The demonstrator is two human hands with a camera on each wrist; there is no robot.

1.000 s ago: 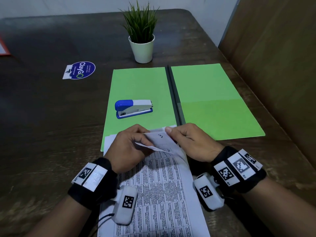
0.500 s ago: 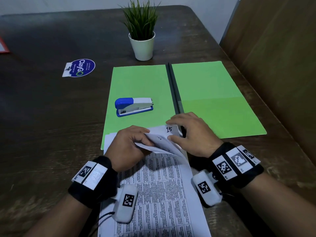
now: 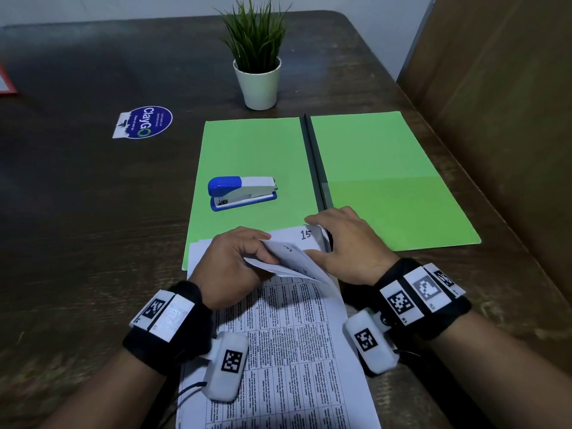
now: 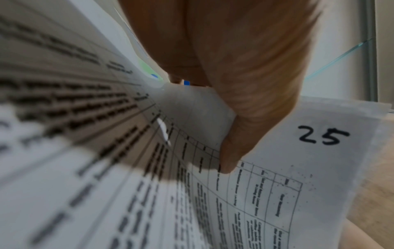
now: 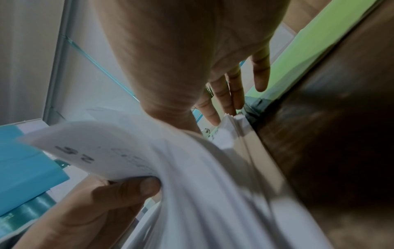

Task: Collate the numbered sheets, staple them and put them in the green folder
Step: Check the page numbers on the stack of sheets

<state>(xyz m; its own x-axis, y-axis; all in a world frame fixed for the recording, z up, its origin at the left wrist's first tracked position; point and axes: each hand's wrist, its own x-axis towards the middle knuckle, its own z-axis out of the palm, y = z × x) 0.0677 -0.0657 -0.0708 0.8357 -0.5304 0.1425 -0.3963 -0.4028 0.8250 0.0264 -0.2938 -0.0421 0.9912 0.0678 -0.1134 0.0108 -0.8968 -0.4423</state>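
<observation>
A stack of printed, hand-numbered sheets (image 3: pixel 294 351) lies on the table in front of me, its far end over the near edge of the open green folder (image 3: pixel 387 168). My left hand (image 3: pixel 244 258) pinches the bent-back corners of the upper sheets. In the left wrist view its thumb (image 4: pixel 255 101) presses a sheet marked 25 (image 4: pixel 324 138). My right hand (image 3: pixel 340 239) arches over the stack's far right corner, beside the flat sheet marked 15 (image 3: pixel 306 234). Its straight fingers (image 5: pixel 234 94) touch the sheet edges there. A blue and white stapler (image 3: pixel 243 193) sits on the folder's left half.
A potted plant (image 3: pixel 258 85) stands behind the folder. A round blue sticker (image 3: pixel 145 122) lies at the back left of the dark wooden table (image 3: pixel 93 243), and a red-edged item (image 3: pixel 6 85) shows at the far left. A brown panel (image 3: pixel 510 119) runs along the table's right side.
My right hand let go of the lifted top corner and moved forward onto the stack's far right corner, uncovering the sheet marked 15. My left hand still holds the bent-back corners.
</observation>
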